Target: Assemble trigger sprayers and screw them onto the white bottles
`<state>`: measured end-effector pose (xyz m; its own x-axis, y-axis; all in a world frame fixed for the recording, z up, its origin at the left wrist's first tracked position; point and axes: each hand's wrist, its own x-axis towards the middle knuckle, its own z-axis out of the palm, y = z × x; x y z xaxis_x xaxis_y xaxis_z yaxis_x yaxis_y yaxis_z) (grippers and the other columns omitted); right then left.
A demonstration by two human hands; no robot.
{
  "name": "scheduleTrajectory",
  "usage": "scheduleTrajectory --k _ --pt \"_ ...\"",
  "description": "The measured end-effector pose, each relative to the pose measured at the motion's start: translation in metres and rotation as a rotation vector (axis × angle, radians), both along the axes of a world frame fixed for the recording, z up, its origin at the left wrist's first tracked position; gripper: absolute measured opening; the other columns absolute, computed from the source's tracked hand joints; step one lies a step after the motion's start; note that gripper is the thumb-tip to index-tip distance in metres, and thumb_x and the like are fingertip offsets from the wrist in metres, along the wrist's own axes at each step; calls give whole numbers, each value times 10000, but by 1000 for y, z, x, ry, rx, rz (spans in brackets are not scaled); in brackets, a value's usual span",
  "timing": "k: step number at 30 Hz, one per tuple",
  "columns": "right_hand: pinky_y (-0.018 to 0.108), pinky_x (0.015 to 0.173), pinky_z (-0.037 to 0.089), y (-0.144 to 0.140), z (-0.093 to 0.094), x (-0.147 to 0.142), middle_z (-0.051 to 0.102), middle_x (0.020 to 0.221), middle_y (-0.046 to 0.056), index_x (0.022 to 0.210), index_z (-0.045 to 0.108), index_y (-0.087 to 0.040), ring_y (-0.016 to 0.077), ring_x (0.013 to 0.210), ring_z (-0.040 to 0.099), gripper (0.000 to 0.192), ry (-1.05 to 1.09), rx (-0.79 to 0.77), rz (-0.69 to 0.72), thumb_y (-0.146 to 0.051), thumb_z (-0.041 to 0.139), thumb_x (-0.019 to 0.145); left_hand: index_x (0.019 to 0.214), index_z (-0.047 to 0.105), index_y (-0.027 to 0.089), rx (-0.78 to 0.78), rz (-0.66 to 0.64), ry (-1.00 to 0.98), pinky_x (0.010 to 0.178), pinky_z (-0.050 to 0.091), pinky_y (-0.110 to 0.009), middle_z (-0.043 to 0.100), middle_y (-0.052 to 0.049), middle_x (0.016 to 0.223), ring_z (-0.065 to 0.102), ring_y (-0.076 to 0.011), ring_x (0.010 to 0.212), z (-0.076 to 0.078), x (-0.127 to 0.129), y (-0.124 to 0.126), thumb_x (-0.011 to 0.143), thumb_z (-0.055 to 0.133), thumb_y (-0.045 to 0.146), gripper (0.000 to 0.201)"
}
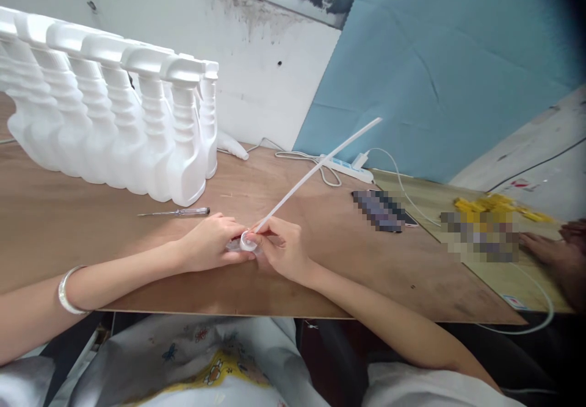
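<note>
My left hand (211, 242) and my right hand (284, 249) meet at the middle of the brown table (137, 260). Between them sits a small white sprayer cap (248, 241), gripped by my left fingers. My right fingers pinch the low end of a long thin white dip tube (315, 170), which slants up to the right from the cap. A silver bangle (68, 290) circles my left wrist.
A row of several white spray bottles (114, 120) stands at the back left, with a screwdriver (176, 212) lying in front. A power strip (348, 168) with cables, a phone (382, 210), yellow parts (499, 204) and another person's hand (549, 249) are at the right.
</note>
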<state>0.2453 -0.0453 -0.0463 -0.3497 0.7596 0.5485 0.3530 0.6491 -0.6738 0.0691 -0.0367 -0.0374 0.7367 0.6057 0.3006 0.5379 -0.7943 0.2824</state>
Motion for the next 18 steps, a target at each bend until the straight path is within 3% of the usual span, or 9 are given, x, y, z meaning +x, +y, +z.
scheduleTrajectory --k 6,11,13,16,18 --pt "236 584 422 -3 6 0 599 641 2 624 529 -199 113 609 539 184 -85 14 -11 -282 533 789 789 561 178 -30 -9 -1 609 334 -255 627 -9 745 560 -160 679 2 -1 -1 825 498 364 200" --pt "250 616 435 -1 -5 2 593 675 7 670 519 -202 120 633 546 140 -55 69 -18 -273 540 789 785 560 170 -34 25 126 608 361 -268 622 -31 756 568 -184 688 8 0 -2 833 474 399 250" --pt "260 626 442 0 -10 1 588 687 13 679 503 -204 126 642 548 131 -30 113 -21 -267 539 788 891 560 163 -24 80 194 627 384 -288 628 -55 824 576 -214 737 11 -4 -3 820 481 421 278" --pt "264 619 440 1 -15 1 580 692 15 689 490 -209 128 643 543 119 -2 148 -28 -255 531 791 1160 459 143 69 211 235 745 407 -352 599 -119 1019 559 -278 907 17 -29 -17 791 505 461 489" --pt "261 603 434 1 -16 1 572 684 12 693 487 -209 124 627 534 114 9 153 -36 -247 532 791 1226 401 167 70 245 179 820 410 -340 541 -117 1153 520 -265 1021 22 -57 -40 801 489 466 527"
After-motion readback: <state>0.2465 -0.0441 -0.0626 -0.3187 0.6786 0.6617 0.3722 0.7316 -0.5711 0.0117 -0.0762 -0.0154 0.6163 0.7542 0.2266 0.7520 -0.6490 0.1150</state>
